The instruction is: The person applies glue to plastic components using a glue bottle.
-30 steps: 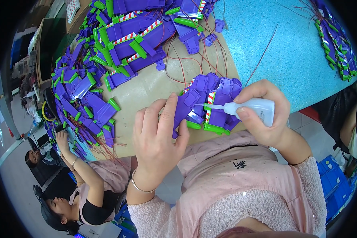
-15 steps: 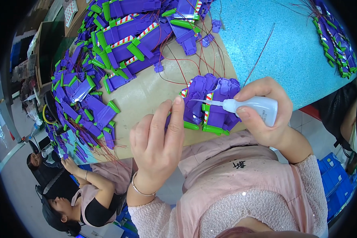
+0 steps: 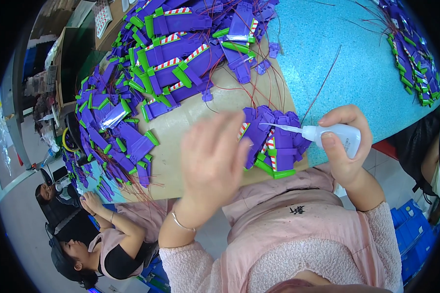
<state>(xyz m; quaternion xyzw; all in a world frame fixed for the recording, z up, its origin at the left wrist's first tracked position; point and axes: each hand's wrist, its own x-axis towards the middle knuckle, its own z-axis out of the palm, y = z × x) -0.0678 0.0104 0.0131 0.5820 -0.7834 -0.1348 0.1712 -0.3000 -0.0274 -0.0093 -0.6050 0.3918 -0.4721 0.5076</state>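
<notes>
My right hand (image 3: 349, 168) grips a white squeeze bottle (image 3: 344, 136) with a long thin nozzle. It lies almost level, and the nozzle tip points left, over the small group of purple plastic parts (image 3: 284, 142) at the table's near edge. These parts carry green ends and red-and-white striped strips. At the left side of that group is my left hand (image 3: 212, 163), smeared by motion. Its fingers reach up towards the parts, and whether it holds anything cannot be made out.
A large heap of purple and green parts (image 3: 181, 41) with thin red wires covers the table's left side. More parts (image 3: 413, 68) lie at the far right on the blue mat (image 3: 322, 58). A co-worker (image 3: 107, 244) handles pieces at lower left. Blue crates (image 3: 413, 229) stand at lower right.
The view has shifted, so the table things appear further right and lower. My left hand has moved and blurred, its raised fingers no longer distinct. The bottle stays in my right hand above the parts.
</notes>
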